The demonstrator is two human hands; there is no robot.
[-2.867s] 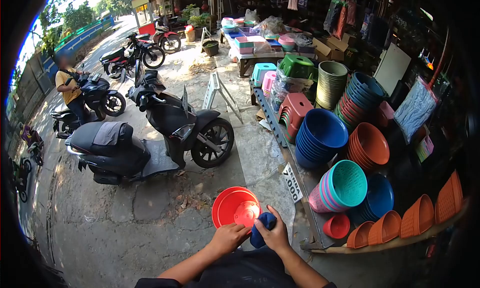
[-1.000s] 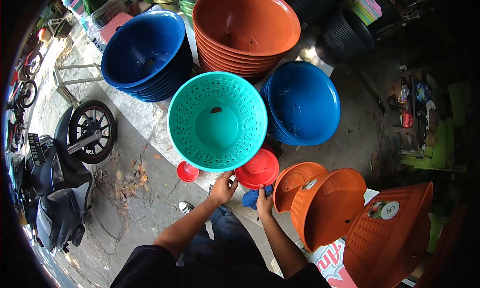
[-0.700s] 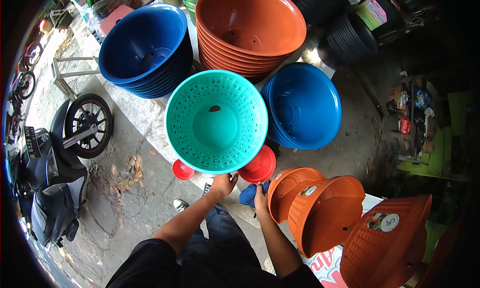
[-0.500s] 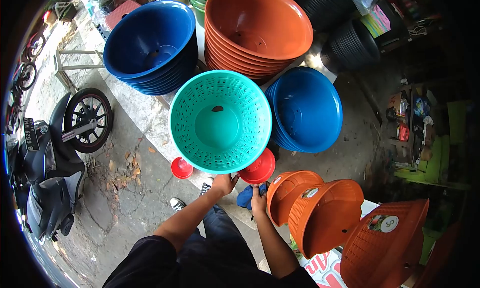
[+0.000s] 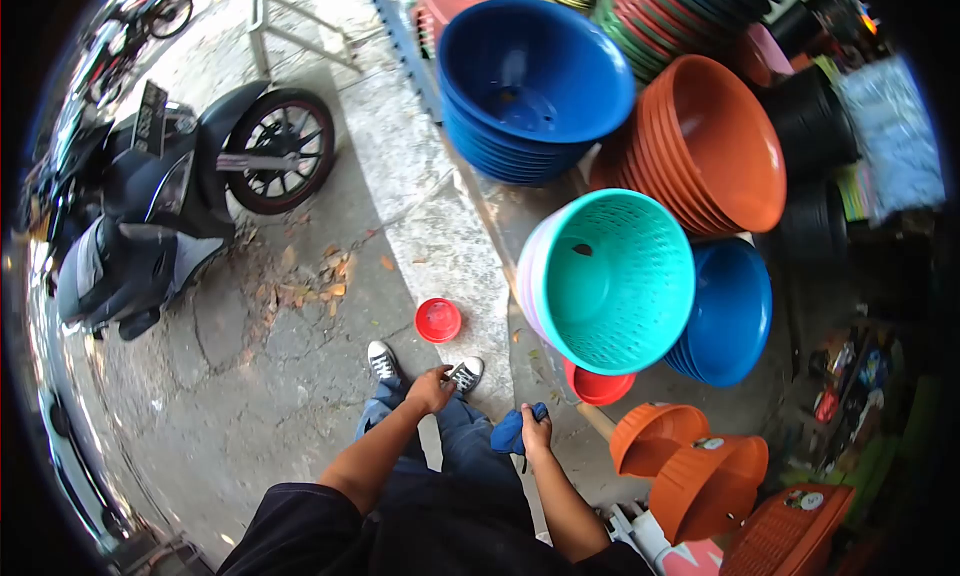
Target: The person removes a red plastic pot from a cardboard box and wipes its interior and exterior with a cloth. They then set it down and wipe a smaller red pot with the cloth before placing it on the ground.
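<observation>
My left hand (image 5: 430, 389) hangs in front of my legs, above the shoes (image 5: 463, 374). Its fingers are loosely bent, with a small gap at the thumb, and nothing shows in them. A blue cloth bundle (image 5: 508, 433) is gripped in my right hand (image 5: 537, 428), near my right thigh. Ahead of that hand, a red pot (image 5: 600, 386) sits partly hidden beneath the rim of a turquoise perforated basket (image 5: 610, 286). This basket is the top one of a stack, apart from both hands. A small red dish (image 5: 438, 320) lies on the pavement beyond my left hand.
Stacks of dark blue basins (image 5: 535, 71), orange basins (image 5: 725, 146) and blue basins (image 5: 735, 311) surround the basket. Orange half-round planters (image 5: 705, 491) stand at the lower right. A parked motorbike (image 5: 150, 196) is on the left, near dry leaves (image 5: 310, 286).
The view has swung toward the left, so the basins and basket sit farther right. My left hand has drawn away from the basket's rim. The blue cloth stays in my right hand.
</observation>
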